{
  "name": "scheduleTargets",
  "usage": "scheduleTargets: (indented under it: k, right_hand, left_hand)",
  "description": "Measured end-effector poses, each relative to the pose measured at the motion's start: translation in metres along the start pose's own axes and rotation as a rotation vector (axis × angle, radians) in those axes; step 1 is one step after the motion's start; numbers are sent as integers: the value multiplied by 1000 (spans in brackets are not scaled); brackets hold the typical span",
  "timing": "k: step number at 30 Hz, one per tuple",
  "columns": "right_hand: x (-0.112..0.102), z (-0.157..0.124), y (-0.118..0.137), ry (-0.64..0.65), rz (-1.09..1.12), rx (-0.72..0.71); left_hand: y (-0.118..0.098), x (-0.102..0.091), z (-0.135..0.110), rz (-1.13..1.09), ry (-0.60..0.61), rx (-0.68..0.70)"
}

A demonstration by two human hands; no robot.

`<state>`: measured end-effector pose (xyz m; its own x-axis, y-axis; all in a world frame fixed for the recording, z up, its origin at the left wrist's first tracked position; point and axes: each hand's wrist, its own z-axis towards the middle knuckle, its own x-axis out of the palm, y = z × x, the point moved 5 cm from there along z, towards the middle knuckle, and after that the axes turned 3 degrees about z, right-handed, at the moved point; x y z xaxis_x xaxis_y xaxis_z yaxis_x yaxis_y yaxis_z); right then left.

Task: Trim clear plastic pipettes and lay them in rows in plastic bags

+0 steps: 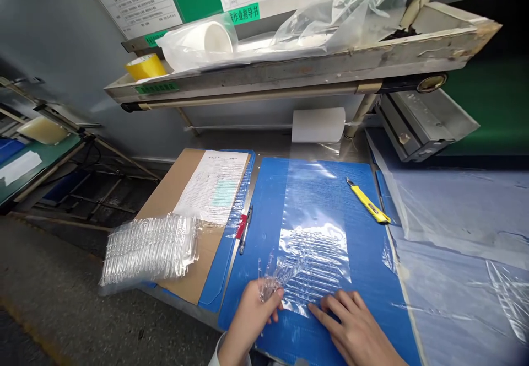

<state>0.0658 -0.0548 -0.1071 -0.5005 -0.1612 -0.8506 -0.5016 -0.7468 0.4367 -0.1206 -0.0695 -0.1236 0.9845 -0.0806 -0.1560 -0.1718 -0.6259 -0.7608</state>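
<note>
**A:** Where's the clear air-bubble film sheet (318,261) lying?

**B:** It's lying on a blue corrugated plastic board (367,294) right in front of the person, with a smooth clear plastic section stretching away from the bubbles across the board.

**A:** What are the hands doing?

**B:** The left hand (252,322) is clenching a crumpled corner of the sheet and lifting it off the board. The right hand (351,327) isn't gripping anything; it's lying open, with its fingers (330,305) spreading across the sheet's near edge.

**A:** How far along are things looking?

**B:** One sheet is being handled, with its corner bunching up while the rest is lying mostly flat. A thick stack of clear bubble-film sheets (149,250) is sitting on a brown cardboard sheet (185,189) to the left, with neither hand near it.

**A:** What else is close by?

**B:** A yellow snap-off utility knife (370,200) is lying beyond the film, and a dark pen (245,229) is resting along the board's left edge.
</note>
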Motion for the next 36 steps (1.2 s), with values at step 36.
scheduleTargets:
  k: [36]
  right_hand:
    - [-45, 47, -114, -95, 169, 122]
  left_hand:
    - [-60, 4, 84, -529, -150, 52]
